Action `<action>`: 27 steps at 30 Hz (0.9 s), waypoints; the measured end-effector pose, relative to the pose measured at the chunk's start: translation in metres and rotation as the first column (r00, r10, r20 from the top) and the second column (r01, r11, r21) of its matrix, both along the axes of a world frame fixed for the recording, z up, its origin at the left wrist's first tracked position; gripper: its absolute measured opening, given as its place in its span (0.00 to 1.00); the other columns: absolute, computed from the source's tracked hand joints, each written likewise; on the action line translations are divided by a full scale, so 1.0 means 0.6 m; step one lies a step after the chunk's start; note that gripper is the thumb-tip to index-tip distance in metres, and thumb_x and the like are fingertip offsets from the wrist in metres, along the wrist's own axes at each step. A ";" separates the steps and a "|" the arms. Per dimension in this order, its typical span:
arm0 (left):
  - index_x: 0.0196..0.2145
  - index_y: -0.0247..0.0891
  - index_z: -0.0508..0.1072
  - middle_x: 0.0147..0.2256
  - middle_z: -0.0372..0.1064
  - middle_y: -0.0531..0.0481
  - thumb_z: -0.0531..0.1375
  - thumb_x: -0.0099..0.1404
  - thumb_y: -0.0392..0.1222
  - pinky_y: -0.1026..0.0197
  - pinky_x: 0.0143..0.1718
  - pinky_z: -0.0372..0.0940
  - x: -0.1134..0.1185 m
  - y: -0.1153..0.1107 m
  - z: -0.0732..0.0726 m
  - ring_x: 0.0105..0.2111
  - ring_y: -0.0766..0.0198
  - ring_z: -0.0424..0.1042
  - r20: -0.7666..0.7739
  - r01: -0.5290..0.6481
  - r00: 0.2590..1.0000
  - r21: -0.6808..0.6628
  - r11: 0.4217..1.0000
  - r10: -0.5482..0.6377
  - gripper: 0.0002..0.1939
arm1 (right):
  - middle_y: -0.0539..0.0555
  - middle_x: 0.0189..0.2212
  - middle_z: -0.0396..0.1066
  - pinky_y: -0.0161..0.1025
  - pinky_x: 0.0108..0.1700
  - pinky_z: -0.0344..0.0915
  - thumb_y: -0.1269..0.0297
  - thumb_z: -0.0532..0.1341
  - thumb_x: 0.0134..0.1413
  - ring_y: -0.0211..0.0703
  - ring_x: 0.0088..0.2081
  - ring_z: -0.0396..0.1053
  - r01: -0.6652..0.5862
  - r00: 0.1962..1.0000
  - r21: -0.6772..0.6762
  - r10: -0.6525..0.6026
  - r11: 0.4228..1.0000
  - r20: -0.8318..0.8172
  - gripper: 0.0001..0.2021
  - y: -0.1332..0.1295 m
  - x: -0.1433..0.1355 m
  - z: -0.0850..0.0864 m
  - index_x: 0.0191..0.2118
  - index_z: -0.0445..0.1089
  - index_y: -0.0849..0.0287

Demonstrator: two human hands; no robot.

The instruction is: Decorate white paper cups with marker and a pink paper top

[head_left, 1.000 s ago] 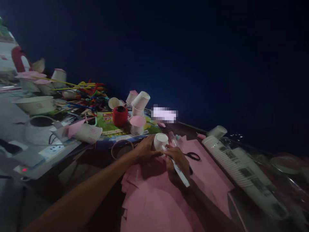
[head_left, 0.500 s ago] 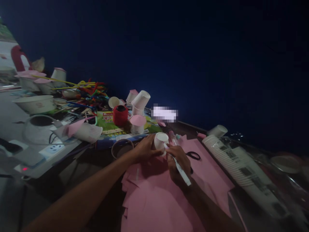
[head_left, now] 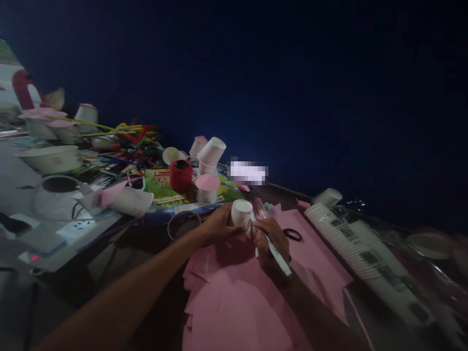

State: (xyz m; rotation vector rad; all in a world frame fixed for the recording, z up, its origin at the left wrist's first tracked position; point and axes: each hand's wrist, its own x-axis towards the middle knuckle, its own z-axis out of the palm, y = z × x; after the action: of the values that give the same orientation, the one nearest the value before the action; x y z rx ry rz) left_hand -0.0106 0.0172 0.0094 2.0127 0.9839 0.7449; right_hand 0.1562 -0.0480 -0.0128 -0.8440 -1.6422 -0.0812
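My left hand [head_left: 223, 224] is closed around the lower left side of a small white paper cup [head_left: 241, 211], which stands bottom up over pink paper. In my right hand [head_left: 271, 241] is a white marker [head_left: 279, 257], slanting down to the right with its tip at the cup's right side. Whether the tip touches the cup I cannot tell. Pink paper sheets [head_left: 241, 302] lie under both hands. Just right of my right hand is a dark scissors handle [head_left: 292, 234]; the rest of the scissors is hidden.
A red spool of thread [head_left: 180, 176] and a pink-topped cup [head_left: 207, 189] stand behind on a green packet [head_left: 161, 187]. Stacked paper cups [head_left: 351, 253] in plastic lie right. Left are coloured pipe cleaners [head_left: 139, 134], a paper bowl [head_left: 49, 160] and a power strip [head_left: 75, 230].
The marker has shifted slightly along the cup's right side, and its slant has changed a little. My left hand keeps its hold on the cup. The whole view has shifted slightly.
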 end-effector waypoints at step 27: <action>0.49 0.34 0.65 0.46 0.68 0.42 0.65 0.53 0.43 0.53 0.46 0.63 -0.001 0.004 -0.006 0.44 0.54 0.68 0.038 0.007 0.999 -0.011 1.000 -0.007 0.27 | 0.55 0.35 0.71 0.45 0.39 0.71 0.75 0.54 0.53 0.46 0.40 0.71 -0.038 0.999 -0.019 0.038 0.999 0.037 0.14 -0.011 -0.006 0.006 0.44 0.68 0.57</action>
State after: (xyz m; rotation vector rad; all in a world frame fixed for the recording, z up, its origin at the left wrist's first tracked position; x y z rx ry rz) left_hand -0.0110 0.0196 0.0059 1.9844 0.9566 0.7695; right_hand 0.1525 -0.0545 -0.0093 -0.8291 -1.6957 -0.0562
